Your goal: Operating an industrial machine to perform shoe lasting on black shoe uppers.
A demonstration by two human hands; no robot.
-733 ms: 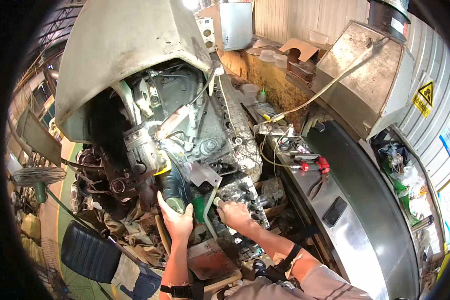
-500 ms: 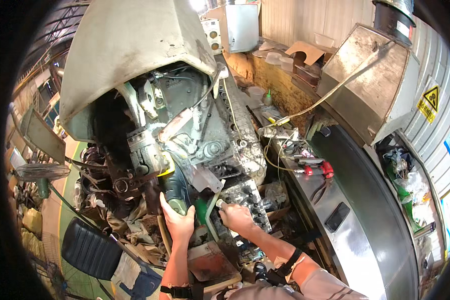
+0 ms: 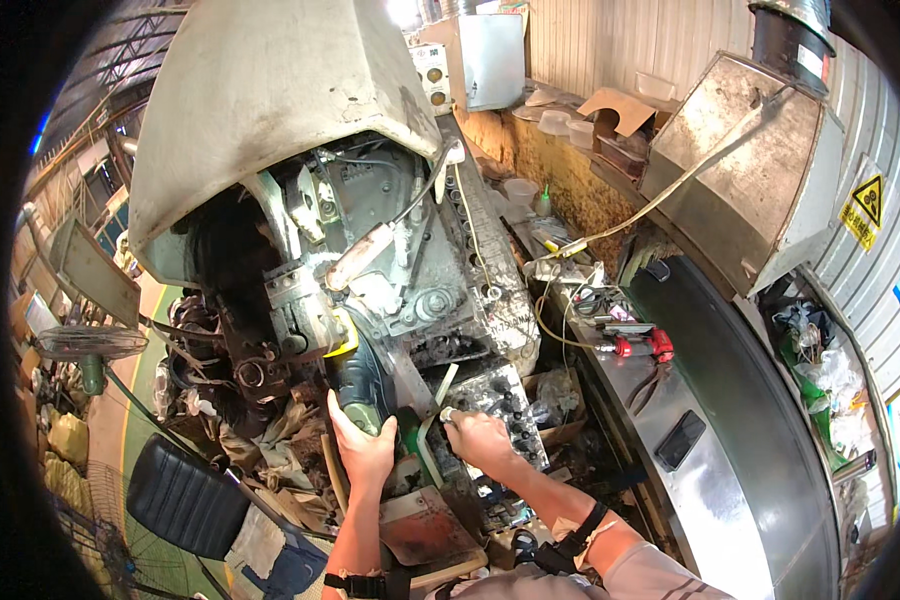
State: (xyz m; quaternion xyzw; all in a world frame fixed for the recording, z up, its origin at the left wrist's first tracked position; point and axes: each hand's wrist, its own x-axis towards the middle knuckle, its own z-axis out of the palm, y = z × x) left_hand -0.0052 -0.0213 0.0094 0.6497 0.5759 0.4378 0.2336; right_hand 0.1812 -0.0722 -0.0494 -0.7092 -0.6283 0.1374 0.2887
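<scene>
My left hand [image 3: 362,448] is wrapped round the lower end of a dark green, rounded body with a yellow collar [image 3: 360,378]. Its upper end reaches in beneath the metal head of a greasy machine [image 3: 425,270]. My right hand [image 3: 480,440] is closed on a small handle with a pale metal end [image 3: 448,413], its shaft mostly hidden by the fingers. Between the hands stands a bent pale green bar [image 3: 430,435]. Just above it, a grey metal plate [image 3: 402,375] slants down beside the dark green body. A block with several dark knobs [image 3: 500,400] lies beyond my right hand.
A big pale cover [image 3: 270,90] hangs over the machine. To the right, a metal bench [image 3: 710,500] carries a phone [image 3: 679,440] and a red air tool [image 3: 650,346]. At left are a black chair back [image 3: 185,497] and a fan [image 3: 92,343]. A stained box [image 3: 430,525] sits below my hands.
The grey plate has shifted down and left, uncovering a dark recess in the machine. Both hands keep their grip. The whole view has shifted slightly.
</scene>
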